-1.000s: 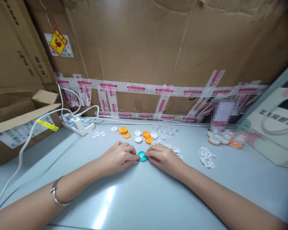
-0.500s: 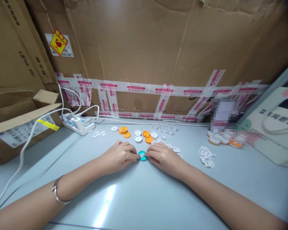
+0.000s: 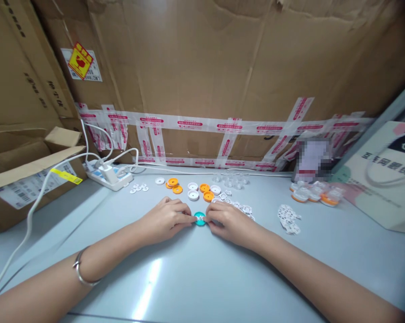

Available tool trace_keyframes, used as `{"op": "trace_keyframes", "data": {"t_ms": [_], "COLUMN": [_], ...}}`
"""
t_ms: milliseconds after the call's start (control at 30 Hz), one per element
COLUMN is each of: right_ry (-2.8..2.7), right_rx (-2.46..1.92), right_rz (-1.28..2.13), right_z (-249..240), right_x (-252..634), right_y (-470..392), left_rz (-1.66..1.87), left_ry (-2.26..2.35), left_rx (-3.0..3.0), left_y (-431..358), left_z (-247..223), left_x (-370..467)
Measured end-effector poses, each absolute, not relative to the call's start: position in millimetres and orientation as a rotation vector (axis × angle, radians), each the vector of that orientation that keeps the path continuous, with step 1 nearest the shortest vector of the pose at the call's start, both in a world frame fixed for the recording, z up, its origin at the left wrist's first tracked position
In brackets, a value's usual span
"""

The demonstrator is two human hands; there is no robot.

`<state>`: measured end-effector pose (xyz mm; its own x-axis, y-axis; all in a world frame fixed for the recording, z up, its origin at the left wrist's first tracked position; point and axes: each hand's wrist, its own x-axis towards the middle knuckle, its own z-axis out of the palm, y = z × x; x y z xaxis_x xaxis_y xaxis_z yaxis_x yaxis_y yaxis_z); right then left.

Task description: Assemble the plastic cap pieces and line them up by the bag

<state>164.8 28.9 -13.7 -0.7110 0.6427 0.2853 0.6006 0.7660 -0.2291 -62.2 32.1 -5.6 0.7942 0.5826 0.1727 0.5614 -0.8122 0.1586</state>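
Note:
A teal round plastic cap [image 3: 199,223] with a raised rim lies on the table in front of me. A small white piece [image 3: 200,217] sits in its middle, too small to make out well. My left hand [image 3: 170,217] is closed, with thumb and forefinger pressed at the cap's left side. From the right, my right hand [image 3: 229,220] pinches at the opposite side, its fingers curled. Just behind are white round caps [image 3: 193,195] and orange round caps [image 3: 208,196]. White patterned cut-out pieces [image 3: 246,209] lie partly hidden behind my right hand.
Small white discs [image 3: 140,188] lie near a power strip [image 3: 113,181] with cables. Clear domes [image 3: 231,180] stand at the back. Orange-and-white assembled pieces [image 3: 313,193] and a patterned sheet stack [image 3: 289,219] are at right. An open carton [image 3: 34,179] stands left; a paper bag [image 3: 380,179] right.
Both hands stay at the teal cap with almost no movement. The fingertips have shifted slightly apart, showing a bit more of the white piece. The whole view has moved a little.

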Motion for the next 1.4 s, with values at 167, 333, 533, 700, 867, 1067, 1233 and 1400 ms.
{"op": "trace_keyframes", "data": {"t_ms": [167, 333, 533, 700, 867, 1067, 1233, 1400], "right_ry": [-2.598, -2.601, -2.494, -2.313, -2.326, -2.323, -2.331, -2.318], "right_rx": [-0.947, -0.925, -1.009, -1.185, -1.16, -1.174, -1.277, -1.27], "right_rz": [0.209, 0.215, 0.392, 0.444, 0.492, 0.447, 0.444, 0.47], "right_z": [-12, -11, -7, 4, -1, -9, -7, -11], "right_x": [165, 165, 167, 170, 169, 157, 156, 156], "right_y": [28, 27, 26, 25, 21, 10, 9, 11], "left_rz": [0.349, 0.401, 0.659, 0.892, 0.768, 0.782, 0.858, 0.872], "left_ry": [0.932, 0.919, 0.887, 1.048, 1.237, 1.312, 1.274, 1.116], "left_rx": [2.869, 2.872, 2.719, 2.6, 2.584, 2.489, 2.35, 1.989], "left_y": [31, 30, 34, 43, 58, 72, 77, 75], "left_z": [-4, -5, -8, -7, -4, -13, -20, -10], "left_x": [-61, -60, -58, -61, -56, -34, -25, -39]}}
